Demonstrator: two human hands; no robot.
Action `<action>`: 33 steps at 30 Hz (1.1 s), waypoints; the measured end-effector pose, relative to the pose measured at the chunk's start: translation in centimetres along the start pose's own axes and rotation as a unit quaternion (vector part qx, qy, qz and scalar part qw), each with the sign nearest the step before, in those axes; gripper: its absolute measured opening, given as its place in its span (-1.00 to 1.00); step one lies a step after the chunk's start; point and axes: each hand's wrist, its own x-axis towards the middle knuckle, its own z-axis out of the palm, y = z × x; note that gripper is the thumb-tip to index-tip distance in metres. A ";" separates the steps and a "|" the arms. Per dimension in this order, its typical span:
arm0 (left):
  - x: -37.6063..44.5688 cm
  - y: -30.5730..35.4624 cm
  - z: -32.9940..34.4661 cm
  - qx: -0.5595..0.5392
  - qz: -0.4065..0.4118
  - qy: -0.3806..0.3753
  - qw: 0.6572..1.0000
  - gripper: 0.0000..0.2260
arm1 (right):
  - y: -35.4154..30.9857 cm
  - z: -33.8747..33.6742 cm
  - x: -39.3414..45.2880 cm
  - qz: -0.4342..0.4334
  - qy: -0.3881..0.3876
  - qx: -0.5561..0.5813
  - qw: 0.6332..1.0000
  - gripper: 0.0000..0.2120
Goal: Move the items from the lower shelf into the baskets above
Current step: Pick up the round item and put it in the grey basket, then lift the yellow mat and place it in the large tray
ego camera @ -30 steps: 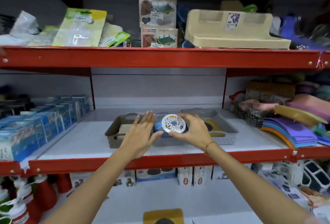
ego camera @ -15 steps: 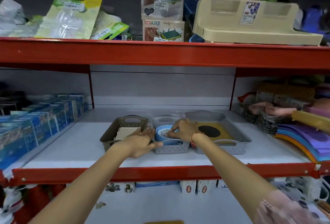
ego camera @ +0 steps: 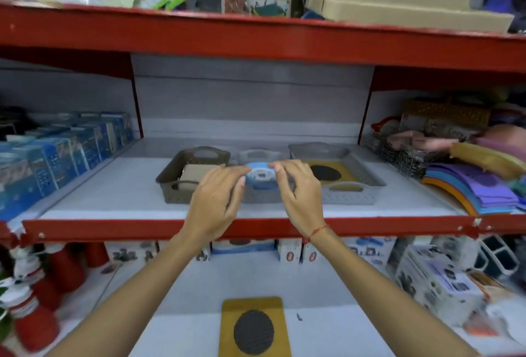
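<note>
Head view: three baskets in a row on the middle shelf (ego camera: 119,202): brown basket (ego camera: 173,185) left, small grey basket (ego camera: 260,154) centre, large grey basket (ego camera: 355,185) right. Blue round item (ego camera: 260,178) sits in the small grey one. Left hand (ego camera: 215,200) and right hand (ego camera: 296,191) flank it, fingers loosely spread, each grip holding nothing (contact with the item: cannot tell, motion blur). Brown basket holds a beige block (ego camera: 195,171); large grey basket holds a yellow card with a dark oval (ego camera: 327,173). A matching yellow card (ego camera: 253,328) lies on the lower shelf (ego camera: 176,299).
</note>
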 end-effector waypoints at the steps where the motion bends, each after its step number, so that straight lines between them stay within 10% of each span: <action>1: -1.3 0.6 -0.1 -0.021 0.000 0.029 0.999 -0.69 | -0.4 -0.3 -1.5 0.001 0.017 0.023 1.000 -0.76; 6: -9.4 2.3 1.0 -0.086 -0.032 0.015 0.996 -0.60 | 0.1 -0.6 -9.7 -0.018 0.034 0.052 0.998 -0.74; 11: -19.6 0.6 4.8 -0.098 -0.206 -0.145 0.963 -0.60 | 6.4 1.8 -19.0 0.049 -0.163 -0.017 0.985 -0.75; 19: -26.9 -1.9 9.8 -0.012 -0.471 -0.447 0.760 -0.46 | 13.0 4.6 -25.5 0.343 -0.490 -0.157 0.786 -0.29; 24: -26.9 -0.7 11.5 -0.084 -0.521 -0.472 0.706 -0.42 | 12.2 5.8 -26.4 0.437 -0.475 -0.084 0.760 -0.22; 33: -25.0 0.4 11.0 -0.224 -0.678 -0.286 0.639 -0.40 | 11.2 5.7 -23.8 0.562 -0.309 0.094 0.762 -0.22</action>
